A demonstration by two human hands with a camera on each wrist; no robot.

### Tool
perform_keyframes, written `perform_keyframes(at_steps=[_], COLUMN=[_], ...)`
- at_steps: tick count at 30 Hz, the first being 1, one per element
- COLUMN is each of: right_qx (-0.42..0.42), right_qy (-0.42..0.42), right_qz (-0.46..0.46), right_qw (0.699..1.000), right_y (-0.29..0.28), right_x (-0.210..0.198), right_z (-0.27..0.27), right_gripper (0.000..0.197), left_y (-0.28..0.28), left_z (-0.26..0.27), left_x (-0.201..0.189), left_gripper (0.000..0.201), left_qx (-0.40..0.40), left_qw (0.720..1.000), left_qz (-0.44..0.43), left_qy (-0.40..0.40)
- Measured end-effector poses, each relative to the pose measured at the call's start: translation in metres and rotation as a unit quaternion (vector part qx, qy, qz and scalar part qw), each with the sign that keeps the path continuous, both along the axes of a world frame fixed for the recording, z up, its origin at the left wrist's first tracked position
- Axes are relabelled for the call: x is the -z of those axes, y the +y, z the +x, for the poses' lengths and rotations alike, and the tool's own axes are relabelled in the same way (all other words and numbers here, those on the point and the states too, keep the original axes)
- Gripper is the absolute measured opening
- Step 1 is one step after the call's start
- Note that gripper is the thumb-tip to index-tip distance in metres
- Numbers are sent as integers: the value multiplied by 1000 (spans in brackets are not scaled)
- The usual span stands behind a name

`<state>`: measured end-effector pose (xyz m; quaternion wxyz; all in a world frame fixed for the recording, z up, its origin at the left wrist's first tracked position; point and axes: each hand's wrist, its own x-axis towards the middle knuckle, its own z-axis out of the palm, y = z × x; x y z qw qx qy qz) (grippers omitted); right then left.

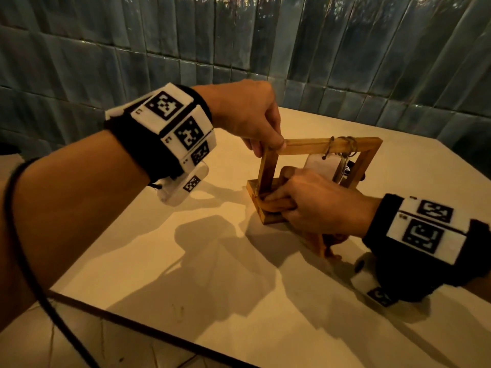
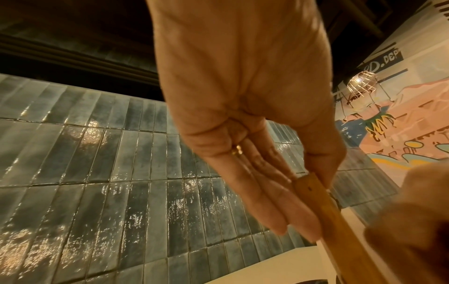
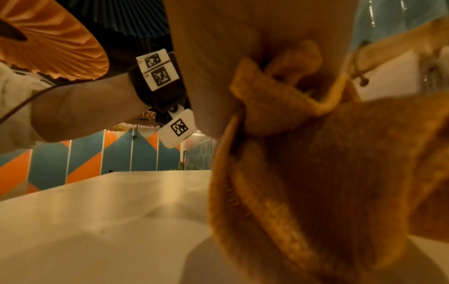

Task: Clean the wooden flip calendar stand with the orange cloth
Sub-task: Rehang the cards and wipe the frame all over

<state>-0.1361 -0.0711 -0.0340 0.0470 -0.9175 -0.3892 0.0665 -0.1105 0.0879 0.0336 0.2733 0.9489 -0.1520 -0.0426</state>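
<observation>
Two hands work at one pale table (image 1: 212,261) set against a blue tiled wall (image 1: 106,62). On the table, upright toward its far right, stands the wooden flip calendar stand (image 1: 313,147), white cards hanging from its top bar. Left hand (image 1: 249,115): fingers (image 2: 279,201) and thumb pinch the frame's upper left corner. Right hand (image 1: 318,203): fingers curled around the bunched orange cloth (image 3: 316,173), pressing it against the stand's base by the left post.
</observation>
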Motion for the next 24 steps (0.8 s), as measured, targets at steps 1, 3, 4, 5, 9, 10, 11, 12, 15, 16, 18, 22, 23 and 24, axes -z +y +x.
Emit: perform_keyframes(at_steps=[1,3,4,5,9,10,11,12,15,16,18,22,23,24], right_qx=[-3,-11,-12,-9,86,121,149,174,225,230,241,214,186,150], right_qy=[1,10,21,35,176,235,285,328,416,418,369,103,54,20], right_qz=[-6,-33,-48,-57,69,119,152,170,155,140,127,103,100,96], right_qw=[1000,999,999,998,978,957,935,913,867,867,889,966,976,984], right_y=[-3,-11,-15,-19,-33,-34,-35,-35,-31,-28,-22,-12,-9,-7], right_x=[-3,-10,-14,-18,-37,-38,-37,-35,-20,-15,-8,-2,0,3], right_z=[-2,-6,-8,-8,1,4,8,11,21,25,33,32,27,20], right_gripper=[32,31,30,29,32,32,31,28,18,19,24,30,27,24], left_y=[0,0,0,-1,-3,-3,-3,-3,-3,-3,-3,-3,-3,-3], left_z=[0,0,0,-1,-2,-2,-2,-3,-3,-3,-3,-2,-2,-2], left_x=[-1,-1,-1,-1,-3,-3,-4,-4,-4,-3,-3,-2,-2,-2], left_gripper=[11,11,11,13,16,17,18,18,19,19,19,15,14,13], left_qx=[3,4,2,1,-5,-7,-9,-10,-9,-9,-10,-15,-15,-15], left_qw=[1000,1000,1000,1000,1000,1000,1000,1000,1000,1000,1000,1000,1000,1000], left_qz=[2,-2,-3,-1,9,10,11,12,16,17,20,21,21,21], left_qy=[-1,-1,0,0,-1,0,0,1,-5,-6,-9,-9,-8,-7])
